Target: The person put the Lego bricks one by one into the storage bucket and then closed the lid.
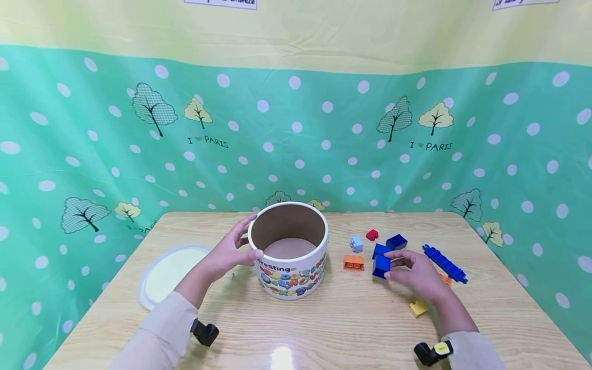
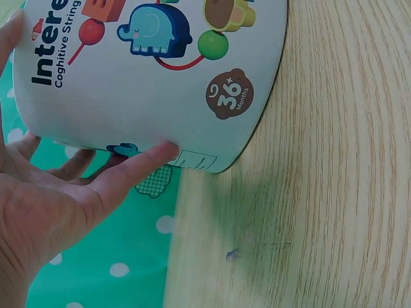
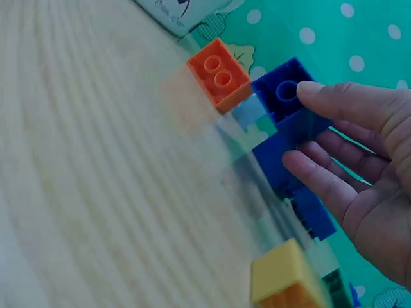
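Observation:
A round white bucket (image 1: 290, 280) printed with colourful letters stands mid-table, its inside bare down to the bottom. My left hand (image 1: 225, 257) holds its left side, thumb on the front wall and the other fingers round the back near the rim. To the right, my right hand (image 1: 416, 273) pinches a blue toy brick (image 1: 380, 268) between thumb and fingers. The right wrist view shows that brick's hollow underside (image 3: 282, 93) by the thumb. A second blue brick (image 1: 380, 250) lies just behind it, close to the fingers, and a darker blue brick (image 1: 396, 242) lies farther back.
Left of the bucket lies a round white lid (image 1: 147, 277). Around the right hand are an orange brick (image 1: 353, 262), a light blue piece (image 1: 356, 244), a small red piece (image 1: 372, 235), a yellow brick (image 1: 418, 309), a long blue strip (image 1: 445, 264) and an orange piece (image 1: 446, 279).

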Action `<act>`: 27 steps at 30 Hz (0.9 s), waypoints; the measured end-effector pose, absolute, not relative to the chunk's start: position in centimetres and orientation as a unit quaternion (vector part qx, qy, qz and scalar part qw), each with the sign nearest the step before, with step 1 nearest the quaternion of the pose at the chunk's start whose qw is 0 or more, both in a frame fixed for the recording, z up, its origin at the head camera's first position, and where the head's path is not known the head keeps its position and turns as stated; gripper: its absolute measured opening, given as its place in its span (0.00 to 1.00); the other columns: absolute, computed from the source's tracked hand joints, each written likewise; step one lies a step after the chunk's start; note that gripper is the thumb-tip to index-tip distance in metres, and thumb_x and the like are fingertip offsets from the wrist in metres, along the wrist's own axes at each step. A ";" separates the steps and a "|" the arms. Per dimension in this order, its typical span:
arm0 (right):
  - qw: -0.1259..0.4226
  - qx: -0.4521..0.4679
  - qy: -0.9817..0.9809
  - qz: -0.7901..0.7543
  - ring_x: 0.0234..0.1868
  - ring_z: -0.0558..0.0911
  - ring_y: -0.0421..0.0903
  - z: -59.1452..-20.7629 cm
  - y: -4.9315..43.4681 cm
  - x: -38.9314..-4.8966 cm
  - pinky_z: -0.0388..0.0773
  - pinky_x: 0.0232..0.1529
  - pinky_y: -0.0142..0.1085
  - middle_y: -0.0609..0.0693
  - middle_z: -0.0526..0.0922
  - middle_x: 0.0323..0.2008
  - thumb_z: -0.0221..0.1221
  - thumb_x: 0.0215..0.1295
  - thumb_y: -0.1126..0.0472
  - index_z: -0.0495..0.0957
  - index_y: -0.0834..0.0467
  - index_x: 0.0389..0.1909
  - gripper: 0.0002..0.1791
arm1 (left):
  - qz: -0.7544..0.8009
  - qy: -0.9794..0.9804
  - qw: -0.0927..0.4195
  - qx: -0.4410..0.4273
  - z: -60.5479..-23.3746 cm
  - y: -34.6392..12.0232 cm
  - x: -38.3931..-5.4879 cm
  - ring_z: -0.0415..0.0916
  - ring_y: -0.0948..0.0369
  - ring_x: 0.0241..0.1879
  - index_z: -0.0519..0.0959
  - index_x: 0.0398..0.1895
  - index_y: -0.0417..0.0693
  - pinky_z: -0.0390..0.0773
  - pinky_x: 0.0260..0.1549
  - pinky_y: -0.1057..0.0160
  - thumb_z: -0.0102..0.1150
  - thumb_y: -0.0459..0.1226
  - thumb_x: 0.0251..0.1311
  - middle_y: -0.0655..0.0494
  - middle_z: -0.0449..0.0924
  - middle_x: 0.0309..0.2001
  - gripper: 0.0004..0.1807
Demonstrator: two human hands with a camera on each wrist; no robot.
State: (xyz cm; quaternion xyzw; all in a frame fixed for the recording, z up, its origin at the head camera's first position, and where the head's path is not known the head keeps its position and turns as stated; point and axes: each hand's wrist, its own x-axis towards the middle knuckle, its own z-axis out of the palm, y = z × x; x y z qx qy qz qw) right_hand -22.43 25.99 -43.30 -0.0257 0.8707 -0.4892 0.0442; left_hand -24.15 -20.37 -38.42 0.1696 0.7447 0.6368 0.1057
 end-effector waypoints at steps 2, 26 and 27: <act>0.036 -0.029 0.867 -0.496 0.55 0.76 0.54 -42.8 25.9 -22.4 0.79 0.45 0.39 0.54 0.79 0.52 0.71 0.55 0.52 0.77 0.54 0.57 0.29 | 0.637 0.744 0.105 0.170 -38.4 -20.3 -24.2 0.51 0.35 0.69 0.48 0.77 0.63 0.81 0.43 0.46 0.72 0.41 0.53 0.44 0.47 0.74 0.53; -0.002 -0.100 0.816 -0.569 0.53 0.80 0.54 -37.7 22.7 -24.2 0.80 0.48 0.32 0.61 0.76 0.51 0.71 0.56 0.59 0.73 0.64 0.59 0.30 | 0.639 0.744 0.106 0.168 -38.5 -20.4 -24.0 0.51 0.35 0.69 0.48 0.77 0.63 0.81 0.43 0.46 0.71 0.40 0.54 0.43 0.47 0.74 0.53; -0.003 -0.103 0.816 -0.569 0.53 0.80 0.55 -37.5 22.6 -24.2 0.79 0.48 0.32 0.61 0.76 0.52 0.71 0.56 0.58 0.73 0.64 0.59 0.31 | 0.639 0.744 0.105 0.167 -38.5 -20.4 -24.0 0.51 0.35 0.69 0.48 0.78 0.63 0.81 0.43 0.46 0.71 0.40 0.53 0.43 0.47 0.74 0.53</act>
